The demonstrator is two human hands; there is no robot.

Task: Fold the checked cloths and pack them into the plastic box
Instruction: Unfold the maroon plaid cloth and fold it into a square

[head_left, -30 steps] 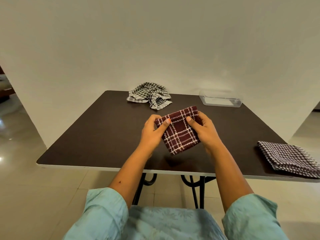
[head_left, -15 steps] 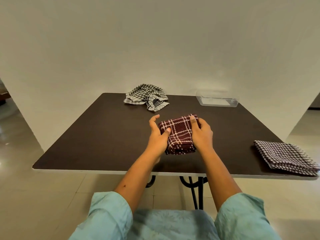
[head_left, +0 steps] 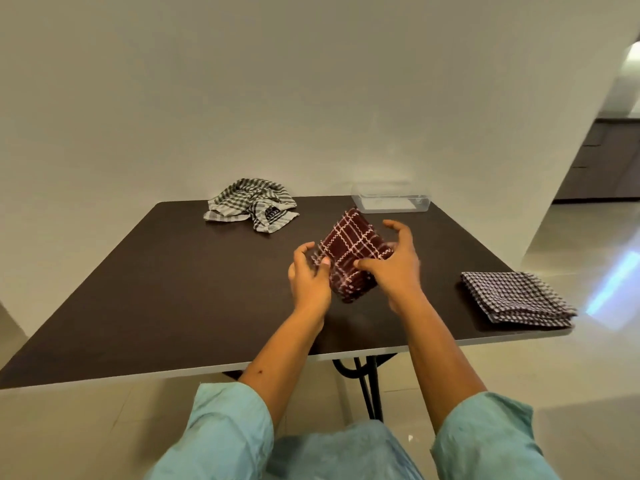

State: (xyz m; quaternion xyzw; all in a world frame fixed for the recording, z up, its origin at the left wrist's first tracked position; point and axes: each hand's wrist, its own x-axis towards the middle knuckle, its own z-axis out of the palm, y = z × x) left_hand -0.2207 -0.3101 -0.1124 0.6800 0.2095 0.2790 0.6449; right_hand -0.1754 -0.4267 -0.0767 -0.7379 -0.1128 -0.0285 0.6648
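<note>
The maroon checked cloth [head_left: 349, 252] is folded into a thick square and held tilted, lifted off the dark counter [head_left: 173, 289] between both hands, just short of the clear plastic box [head_left: 391, 201] at the far edge; it looks soft, light and limp, so the layers would likely slip apart unless pinched across the stacked edges rather than at one corner. The left hand [head_left: 310, 280] pinches the near-left edge, thumb on top and fingers curled behind; the right hand [head_left: 393, 268] has its thumb pressed on the near face while the fingers spread wide and half open around the far side, though motion blur makes it hard to say whether they touch. A crumpled grey checked cloth [head_left: 251, 207] lies unfolded at the back left; a folded dark checked cloth [head_left: 516, 301] rests at the counter's right edge, well apart from the box.
</note>
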